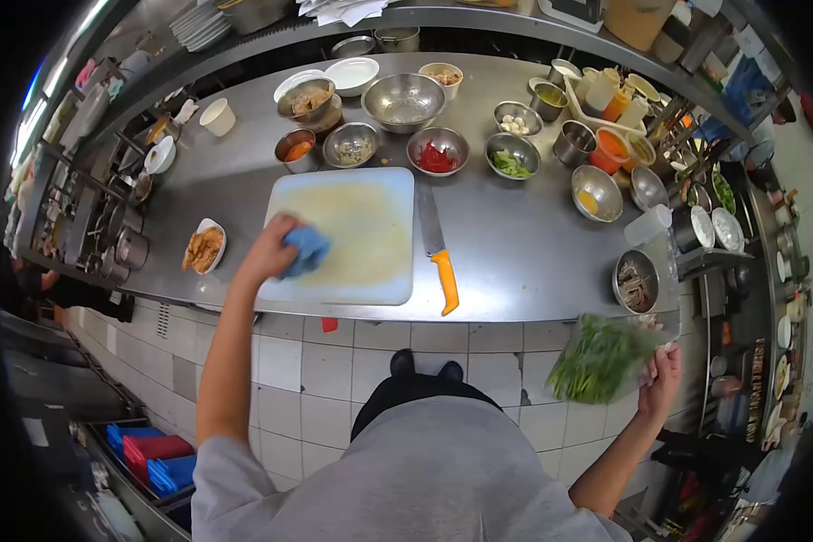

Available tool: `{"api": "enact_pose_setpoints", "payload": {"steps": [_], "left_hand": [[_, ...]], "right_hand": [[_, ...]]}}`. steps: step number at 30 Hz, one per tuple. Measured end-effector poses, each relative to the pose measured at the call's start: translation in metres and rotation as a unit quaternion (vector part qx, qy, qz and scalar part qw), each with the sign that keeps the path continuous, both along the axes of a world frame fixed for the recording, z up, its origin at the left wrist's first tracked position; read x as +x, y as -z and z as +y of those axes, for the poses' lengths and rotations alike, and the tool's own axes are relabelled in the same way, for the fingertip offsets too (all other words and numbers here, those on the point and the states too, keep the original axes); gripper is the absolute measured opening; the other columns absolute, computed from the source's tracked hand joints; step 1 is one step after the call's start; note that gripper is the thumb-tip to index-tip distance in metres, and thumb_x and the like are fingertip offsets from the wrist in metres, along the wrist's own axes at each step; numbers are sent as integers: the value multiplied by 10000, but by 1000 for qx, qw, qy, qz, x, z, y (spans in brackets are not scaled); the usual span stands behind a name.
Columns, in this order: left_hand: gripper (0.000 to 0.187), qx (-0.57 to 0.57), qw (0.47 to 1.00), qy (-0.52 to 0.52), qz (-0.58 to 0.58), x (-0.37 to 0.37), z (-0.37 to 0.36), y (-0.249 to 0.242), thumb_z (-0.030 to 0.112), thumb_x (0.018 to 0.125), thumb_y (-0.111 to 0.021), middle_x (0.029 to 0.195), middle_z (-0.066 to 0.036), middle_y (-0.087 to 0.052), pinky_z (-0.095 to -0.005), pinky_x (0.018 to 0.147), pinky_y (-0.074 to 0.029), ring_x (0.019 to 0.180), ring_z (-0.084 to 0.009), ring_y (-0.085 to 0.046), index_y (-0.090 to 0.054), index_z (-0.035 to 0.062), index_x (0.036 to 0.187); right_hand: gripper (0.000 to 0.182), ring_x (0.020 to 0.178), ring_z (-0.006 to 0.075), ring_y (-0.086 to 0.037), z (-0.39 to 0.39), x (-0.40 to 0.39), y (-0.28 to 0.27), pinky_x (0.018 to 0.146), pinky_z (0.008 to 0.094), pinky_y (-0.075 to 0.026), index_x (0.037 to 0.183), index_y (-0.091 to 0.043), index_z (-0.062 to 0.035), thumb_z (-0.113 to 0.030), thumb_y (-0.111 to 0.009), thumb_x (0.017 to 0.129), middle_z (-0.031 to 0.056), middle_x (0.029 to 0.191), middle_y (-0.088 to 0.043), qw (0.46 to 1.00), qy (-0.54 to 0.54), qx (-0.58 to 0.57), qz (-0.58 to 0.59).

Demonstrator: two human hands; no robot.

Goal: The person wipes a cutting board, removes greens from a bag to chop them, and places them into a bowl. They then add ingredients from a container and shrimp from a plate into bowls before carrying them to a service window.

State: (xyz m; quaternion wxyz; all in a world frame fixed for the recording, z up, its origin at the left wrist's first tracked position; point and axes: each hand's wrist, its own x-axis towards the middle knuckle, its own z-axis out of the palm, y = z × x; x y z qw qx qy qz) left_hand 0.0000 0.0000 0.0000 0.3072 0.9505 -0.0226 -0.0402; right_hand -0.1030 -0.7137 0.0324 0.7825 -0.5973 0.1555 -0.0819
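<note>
My left hand [275, 246] grips a crumpled blue cloth [307, 251] over the left part of a white cutting board [370, 275], whose surface has a yellowish stain. Off the table's front edge at the right, my right hand [662, 370] holds a clear plastic bag of leafy greens [596, 359] by its top end. A knife with a yellow handle [445, 282] lies just right of the board, its blade pointing away from me. Left of the board sits a small white dish of orange-brown food [205, 247].
Behind the board stand metal bowls, including one of red pieces [437, 152] and one of chopped green pieces [512, 156]. A bowl of dark strips [635, 280] is near the right front corner. Squeeze bottles fill a white bin [605, 117]. A shelf [479, 20] spans the back.
</note>
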Motion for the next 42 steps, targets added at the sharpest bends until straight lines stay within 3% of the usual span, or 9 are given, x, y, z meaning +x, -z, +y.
{"api": "enact_pose_setpoints", "payload": {"steps": [5,9,13,18,23,29,31,37,42], "left_hand": [[495,-15,996,-24,-79,96,-67,149,132,766,-648,1371,-168,-502,-453,1072,-377,1249,-351,-499,-635,134,1261],[312,170,949,-208,-167,67,-155,139,90,767,-629,1178,-89,-600,-469,890,-459,1005,-325,-564,-712,178,1054],[216,64,990,29,-119,-8,-136,126,43,717,-599,985,-93,-640,-439,803,-492,936,-345,-578,-723,170,840],[307,-105,955,139,239,-113,-32,83,48,682,-536,1026,-110,-693,-366,902,-482,985,-260,-632,-715,78,929],[315,-147,981,-131,-4,-66,64,21,-8,695,-541,999,-119,-676,-352,916,-493,966,-284,-645,-695,34,967],[395,-173,975,-121,-70,69,82,149,0,746,-578,1105,-146,-633,-381,958,-464,1060,-322,-589,-688,105,1110],[385,30,985,-59,-159,57,48,146,-11,731,-573,1055,-141,-642,-414,924,-476,997,-357,-591,-711,136,1060],[333,-44,891,319,320,-80,73,93,41,713,-542,1004,-109,-678,-382,895,-470,988,-250,-617,-735,132,969],[350,-130,965,46,223,-131,160,42,10,705,-544,1042,-110,-661,-353,905,-470,995,-254,-610,-707,67,1009]], "right_hand": [[97,513,18,-402,9,-6,-25,417,175,-305,957,-511,-121,-108,-607,943,-50,724,-505,998,-50,-48,1],[99,516,19,-403,25,-12,-5,413,178,-303,955,-511,-122,-97,-605,941,-48,728,-505,996,-69,-36,33],[104,519,26,-399,41,-3,18,418,184,-301,943,-505,-121,-91,-605,942,-48,733,-506,993,-113,-6,47],[110,519,31,-390,45,5,34,416,186,-295,937,-500,-126,-90,-605,941,-50,742,-506,994,-105,-17,39],[126,522,26,-384,85,-3,4,423,184,-297,936,-501,-119,-95,-624,928,-47,750,-509,996,-91,-3,22],[131,517,22,-381,132,1,-7,414,190,-302,940,-501,-118,-102,-630,923,-45,750,-514,992,-119,-31,-30],[132,517,24,-381,158,-5,-11,418,193,-300,942,-502,-115,-105,-632,923,-42,750,-517,994,-105,-26,-33],[134,514,32,-381,200,-15,-7,420,193,-294,944,-498,-108,-101,-630,924,-30,743,-513,994,-101,-12,-32],[135,515,32,-377,220,-18,-20,420,182,-290,926,-485,-111,-89,-619,924,-35,716,-475,993,-96,7,-63]]}}
